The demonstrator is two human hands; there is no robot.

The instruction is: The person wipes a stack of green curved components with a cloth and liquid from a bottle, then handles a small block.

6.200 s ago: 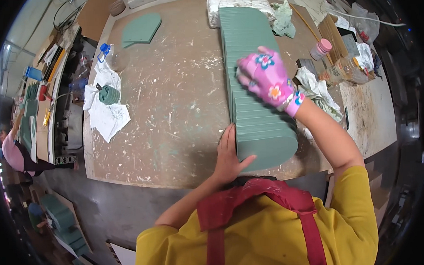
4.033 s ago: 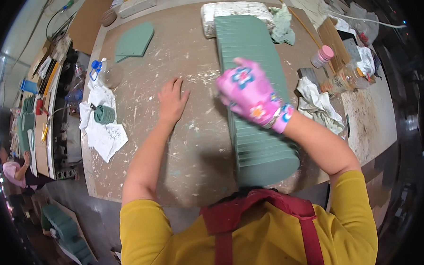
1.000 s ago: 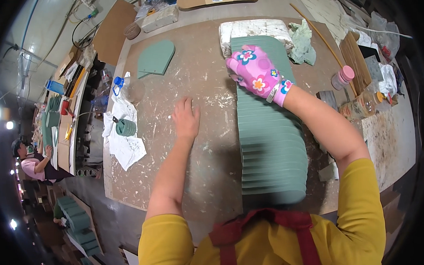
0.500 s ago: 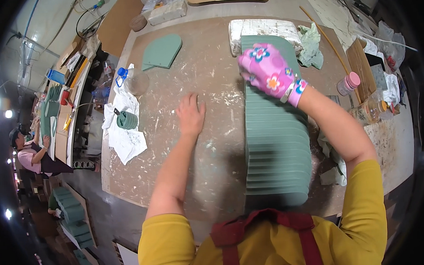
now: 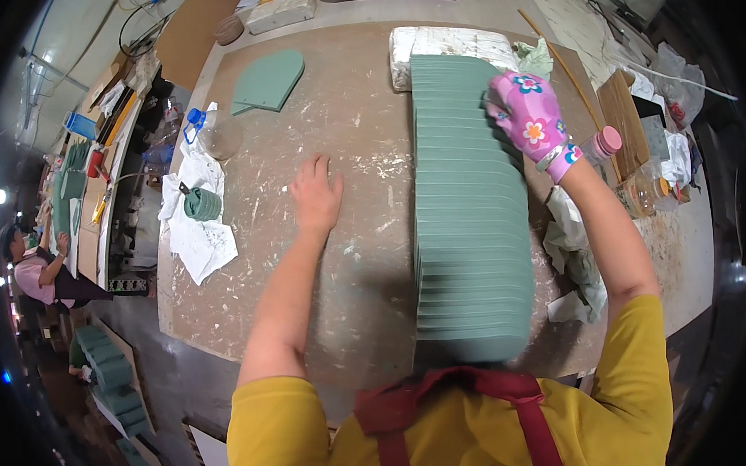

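A long row of flat green pieces with rounded right ends lies overlapped down the table, towards my body. Beside the row's far right edge is my right hand in a pink flowered glove. Its fingers are bent in towards the pieces, and whatever they hold is hidden. My bare left hand rests on the worn brown table board, fingers stretched out, holding nothing. A whitish wrapped block sits against the row's far end. Farther left lie a few loose green pieces.
On the left, a green-smeared cup stands on white paper near a clear blue-capped jug. A pink-lidded jar, a thin stick and crumpled paper are on the right. Another person works at a far-left bench.
My right hand has moved from the top of the green row to its right edge. My left hand still rests on the board. The whole view has shifted slightly.
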